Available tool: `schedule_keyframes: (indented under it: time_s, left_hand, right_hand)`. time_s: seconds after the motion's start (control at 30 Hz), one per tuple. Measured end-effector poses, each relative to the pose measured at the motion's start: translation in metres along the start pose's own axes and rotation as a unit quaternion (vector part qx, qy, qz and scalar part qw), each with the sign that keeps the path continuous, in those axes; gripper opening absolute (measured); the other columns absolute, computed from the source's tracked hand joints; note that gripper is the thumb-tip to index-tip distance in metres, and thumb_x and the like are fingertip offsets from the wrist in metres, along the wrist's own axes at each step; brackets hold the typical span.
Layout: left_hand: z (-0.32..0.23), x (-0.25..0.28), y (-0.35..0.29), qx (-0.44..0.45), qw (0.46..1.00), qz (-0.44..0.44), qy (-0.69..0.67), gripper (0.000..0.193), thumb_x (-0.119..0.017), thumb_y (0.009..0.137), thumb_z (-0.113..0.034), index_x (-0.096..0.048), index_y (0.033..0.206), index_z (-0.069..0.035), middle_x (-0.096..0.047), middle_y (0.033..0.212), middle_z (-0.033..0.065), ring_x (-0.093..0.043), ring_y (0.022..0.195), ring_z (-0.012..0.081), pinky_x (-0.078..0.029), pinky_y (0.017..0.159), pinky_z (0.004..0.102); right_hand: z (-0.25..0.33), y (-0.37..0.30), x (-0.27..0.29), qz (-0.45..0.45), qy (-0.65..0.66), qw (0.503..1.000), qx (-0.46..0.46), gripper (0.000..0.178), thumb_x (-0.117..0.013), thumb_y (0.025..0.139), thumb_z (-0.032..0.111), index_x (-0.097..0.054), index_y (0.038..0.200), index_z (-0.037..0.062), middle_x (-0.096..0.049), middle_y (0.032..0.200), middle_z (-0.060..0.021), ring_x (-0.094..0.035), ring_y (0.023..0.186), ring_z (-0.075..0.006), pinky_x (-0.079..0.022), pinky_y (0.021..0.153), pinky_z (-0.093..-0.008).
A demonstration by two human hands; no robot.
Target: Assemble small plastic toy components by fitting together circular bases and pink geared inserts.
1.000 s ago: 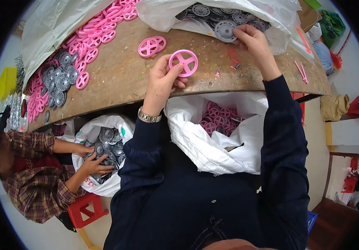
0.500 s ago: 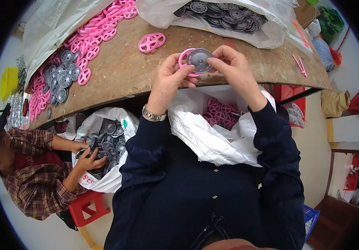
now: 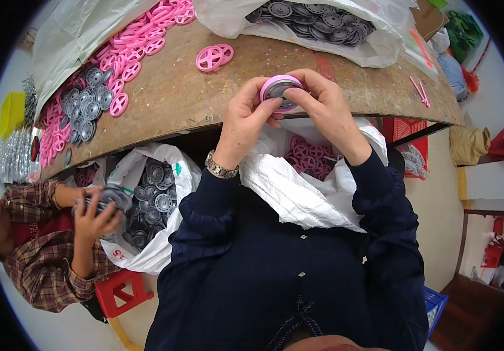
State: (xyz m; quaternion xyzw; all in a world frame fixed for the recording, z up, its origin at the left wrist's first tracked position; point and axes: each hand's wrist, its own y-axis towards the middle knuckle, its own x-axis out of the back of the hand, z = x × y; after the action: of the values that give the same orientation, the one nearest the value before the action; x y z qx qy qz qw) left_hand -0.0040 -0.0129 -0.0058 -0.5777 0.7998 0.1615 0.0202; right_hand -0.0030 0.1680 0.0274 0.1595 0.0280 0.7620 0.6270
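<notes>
Above the table's near edge, my left hand (image 3: 247, 114) and my right hand (image 3: 326, 111) grip a pink plastic wheel (image 3: 282, 78) from both sides. A grey plastic disc (image 3: 276, 89) sits within its pink ring, both thumbs pressing on the disc's face. Fingers curl behind the wheel, so its back is hidden. Two loose pink spoked wheels (image 3: 210, 59) overlap on the table just beyond my left hand. Below my hands, a white woven sack (image 3: 290, 196) stands open against me, with many pink wheels (image 3: 312, 157) inside.
Pink wheels (image 3: 132, 50) and grey discs (image 3: 82, 108) are heaped on the wooden table (image 3: 164, 88) at left. A white bag (image 3: 223, 23) of grey discs lies at the back. At left, a co-worker's hands (image 3: 95, 217) hold grey discs beside another sack (image 3: 176, 228). Thin pink sticks (image 3: 420, 92) lie right.
The grey disc, earlier held in front of the pink wheel and offset to the right, now sits inside its ring under both thumbs. The co-worker's hands have lifted grey discs out of the sack.
</notes>
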Motion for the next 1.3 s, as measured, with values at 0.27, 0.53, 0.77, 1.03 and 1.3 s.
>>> schedule_keyframes:
  time_s: [0.27, 0.53, 0.77, 1.03, 1.3]
  left_hand:
    - [-0.006, -0.004, -0.004, -0.069, 0.993, -0.024, 0.098, 0.016, -0.059, 0.099, -0.01, -0.061, 0.111, 0.0, -0.063, 0.091, 0.0042, -0.062, 0.069, 0.0082, -0.051, 0.057, 0.023]
    - [-0.003, -0.01, -0.005, -0.035, 0.994, -0.013, 0.101, 0.022, -0.061, 0.097, -0.008, -0.058, 0.118, -0.001, -0.062, 0.091, 0.0049, -0.062, 0.067, 0.0089, -0.052, 0.053, 0.024]
    - [-0.008, -0.013, -0.009, 0.007, 0.997, 0.002, 0.074, 0.045, -0.062, 0.093, -0.004, -0.047, 0.135, -0.005, -0.063, 0.102, 0.0076, -0.064, 0.069, 0.0104, -0.057, 0.057, 0.0251]
    - [-0.009, -0.01, -0.014, 0.001, 0.996, -0.019, 0.089, 0.042, -0.062, 0.092, -0.001, -0.051, 0.132, -0.006, -0.064, 0.096, 0.0067, -0.062, 0.064, 0.0086, -0.051, 0.051, 0.0222]
    - [-0.011, 0.003, 0.001, -0.093, 0.957, 0.019, 0.276, 0.041, -0.068, 0.09, -0.014, -0.056, 0.127, -0.002, -0.066, 0.099, 0.0118, -0.065, 0.082, 0.0231, -0.051, 0.07, 0.034]
  right_hand:
    - [0.005, -0.008, -0.007, -0.011, -0.025, 0.999, 0.038, 0.014, -0.064, 0.093, 0.004, -0.064, 0.106, -0.0016, -0.065, 0.094, -0.0001, -0.059, 0.086, -0.0062, -0.048, 0.077, -0.0218]
    - [-0.005, -0.013, -0.007, -0.042, -0.006, 0.999, 0.034, 0.01, -0.063, 0.094, 0.005, -0.065, 0.102, -0.0003, -0.065, 0.088, 0.0019, -0.058, 0.08, -0.0049, -0.047, 0.071, -0.0213]
    - [-0.005, -0.008, -0.001, 0.002, 0.091, 0.995, -0.034, 0.015, -0.062, 0.095, 0.008, -0.062, 0.108, 0.0003, -0.066, 0.096, 0.0001, -0.06, 0.089, -0.0061, -0.049, 0.077, -0.0229]
    - [-0.005, -0.016, -0.012, -0.012, 0.094, 0.995, -0.009, 0.023, -0.062, 0.091, 0.002, -0.06, 0.113, -0.0024, -0.067, 0.1, -0.0038, -0.062, 0.091, -0.0083, -0.052, 0.082, -0.0247]
    - [-0.01, -0.016, 0.011, 0.037, 0.058, 0.997, -0.035, 0.026, -0.06, 0.093, 0.001, -0.057, 0.118, -0.0007, -0.065, 0.105, -0.0023, -0.061, 0.095, -0.0088, -0.05, 0.085, -0.0245]
